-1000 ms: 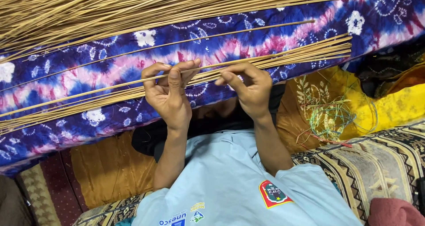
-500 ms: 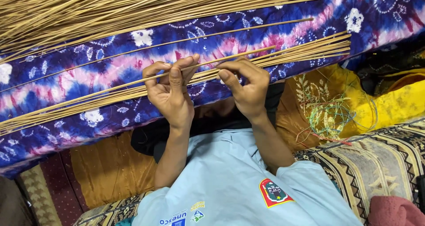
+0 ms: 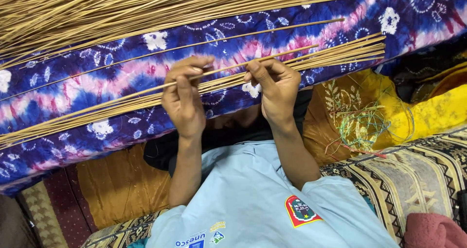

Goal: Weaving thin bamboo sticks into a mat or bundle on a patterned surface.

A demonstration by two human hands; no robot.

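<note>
Two hands' grip closed on thin stick (image 3: 253,62), stick bundle (image 3: 292,63) beneath, tie-dye cloth (image 3: 121,78) behind

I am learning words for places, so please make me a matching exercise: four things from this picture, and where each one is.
1. thin tan reed stick
2. tangle of coloured threads
3. blue and pink tie-dye cloth
4. dark red knitted cloth

a. bottom right corner
b. under the sticks
c. on yellow embroidered fabric
d. pinched by both hands' fingers

Pairs: 1-d, 2-c, 3-b, 4-a
</note>
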